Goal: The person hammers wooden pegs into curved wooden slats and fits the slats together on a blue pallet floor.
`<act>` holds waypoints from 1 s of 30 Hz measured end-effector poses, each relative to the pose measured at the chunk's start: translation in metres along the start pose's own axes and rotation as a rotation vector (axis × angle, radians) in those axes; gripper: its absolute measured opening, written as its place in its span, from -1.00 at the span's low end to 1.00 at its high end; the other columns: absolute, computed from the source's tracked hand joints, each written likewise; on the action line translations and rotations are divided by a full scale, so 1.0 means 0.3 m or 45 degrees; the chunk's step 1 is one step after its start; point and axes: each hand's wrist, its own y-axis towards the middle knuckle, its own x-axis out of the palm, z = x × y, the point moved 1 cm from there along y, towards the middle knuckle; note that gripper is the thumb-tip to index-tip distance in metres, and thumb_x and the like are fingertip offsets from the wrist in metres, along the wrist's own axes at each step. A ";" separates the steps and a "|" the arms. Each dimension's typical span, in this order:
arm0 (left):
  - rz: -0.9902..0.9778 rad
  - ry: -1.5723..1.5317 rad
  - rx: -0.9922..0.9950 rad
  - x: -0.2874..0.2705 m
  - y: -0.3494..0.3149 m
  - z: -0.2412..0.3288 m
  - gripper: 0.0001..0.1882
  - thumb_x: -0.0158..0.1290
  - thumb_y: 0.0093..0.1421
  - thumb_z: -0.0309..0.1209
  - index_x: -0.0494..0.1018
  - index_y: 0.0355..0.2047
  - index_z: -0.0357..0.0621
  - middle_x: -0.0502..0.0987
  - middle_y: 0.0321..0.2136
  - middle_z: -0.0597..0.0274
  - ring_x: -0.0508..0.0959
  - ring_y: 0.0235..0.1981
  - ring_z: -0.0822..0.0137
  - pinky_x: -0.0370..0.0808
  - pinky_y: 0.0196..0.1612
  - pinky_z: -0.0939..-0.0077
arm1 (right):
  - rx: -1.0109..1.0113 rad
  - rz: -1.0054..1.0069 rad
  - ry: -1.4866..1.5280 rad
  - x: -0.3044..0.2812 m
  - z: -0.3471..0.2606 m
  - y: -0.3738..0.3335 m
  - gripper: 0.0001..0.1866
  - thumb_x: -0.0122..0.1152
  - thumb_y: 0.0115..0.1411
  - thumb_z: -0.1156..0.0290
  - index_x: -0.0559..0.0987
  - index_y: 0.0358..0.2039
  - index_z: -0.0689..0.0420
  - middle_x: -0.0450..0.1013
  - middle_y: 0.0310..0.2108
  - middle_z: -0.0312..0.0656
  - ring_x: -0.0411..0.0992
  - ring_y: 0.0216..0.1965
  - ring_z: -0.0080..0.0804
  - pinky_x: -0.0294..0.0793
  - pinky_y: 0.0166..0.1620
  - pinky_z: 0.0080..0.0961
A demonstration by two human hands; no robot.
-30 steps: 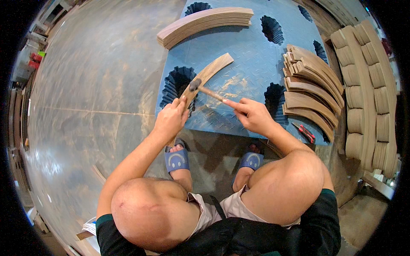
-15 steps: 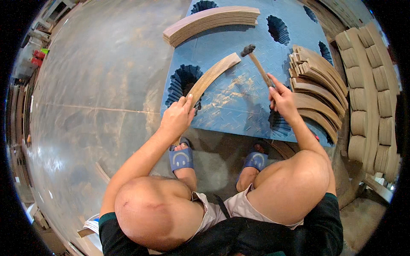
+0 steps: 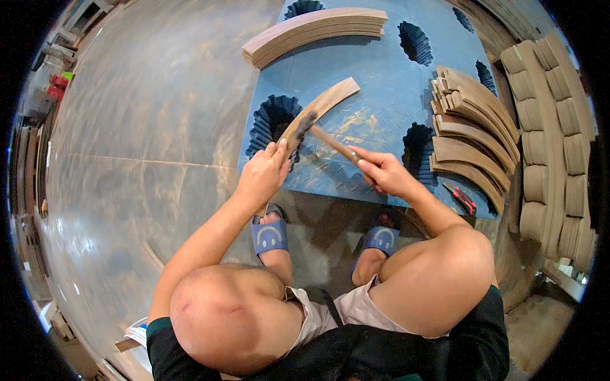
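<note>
My left hand [image 3: 263, 174] is closed round the near end of a curved wooden strip [image 3: 333, 95], which slants up and to the right over the blue plastic pallet [image 3: 372, 143]. A hammer [image 3: 332, 143] is gripped by its wooden handle in my right hand [image 3: 386, 173]. Its dark head, a little blurred, is over the middle of the strip, just beyond my left fingers; whether it touches the wood I cannot tell. Part of the strip's near end is hidden by my left hand.
A neat stack of curved strips [image 3: 314, 35] lies at the pallet's far edge. More curved strips [image 3: 473, 130] are fanned along its right side, near a red utility knife [image 3: 460, 198]. Bundled curved pieces [image 3: 548, 146] stand farther right. Dark ribbed holes [image 3: 274, 120] open in the pallet.
My right hand has swung the hammer left and down, bringing its head from beyond the strip's far end onto the strip's middle. The utility knife is now uncovered. My left hand stays put.
</note>
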 end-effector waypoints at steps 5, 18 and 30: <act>-0.113 -0.034 -0.087 -0.001 -0.005 -0.004 -0.37 0.29 0.46 -0.29 0.47 0.44 -0.31 0.63 -0.02 -0.08 0.71 -0.10 -0.15 0.69 -0.02 -0.01 | -0.229 0.258 -0.084 -0.037 0.028 0.023 -0.44 0.21 0.71 0.21 0.48 0.65 -0.12 0.41 -0.48 -0.42 0.30 -0.59 -0.69 0.35 -0.50 -0.61; -0.096 -0.034 -0.069 -0.016 -0.002 -0.004 -0.40 0.31 0.45 -0.32 0.50 0.40 -0.35 0.64 -0.05 -0.13 0.71 -0.13 -0.17 0.69 -0.07 -0.06 | 0.048 0.101 0.042 -0.121 0.009 0.018 -0.43 0.20 0.70 0.12 0.50 0.63 -0.11 0.47 -0.48 -0.44 0.35 -0.62 -0.67 0.40 -0.54 -0.56; -0.061 -0.028 -0.059 0.002 -0.009 -0.017 -0.38 0.31 0.43 -0.31 0.50 0.41 -0.36 0.63 -0.06 -0.11 0.71 -0.16 -0.17 0.68 -0.07 -0.04 | -0.819 0.430 -1.147 0.014 -0.044 0.000 -0.43 0.39 0.47 0.31 0.67 0.46 -0.39 0.55 -0.37 -0.14 0.63 -0.33 -0.07 0.65 -0.25 -0.19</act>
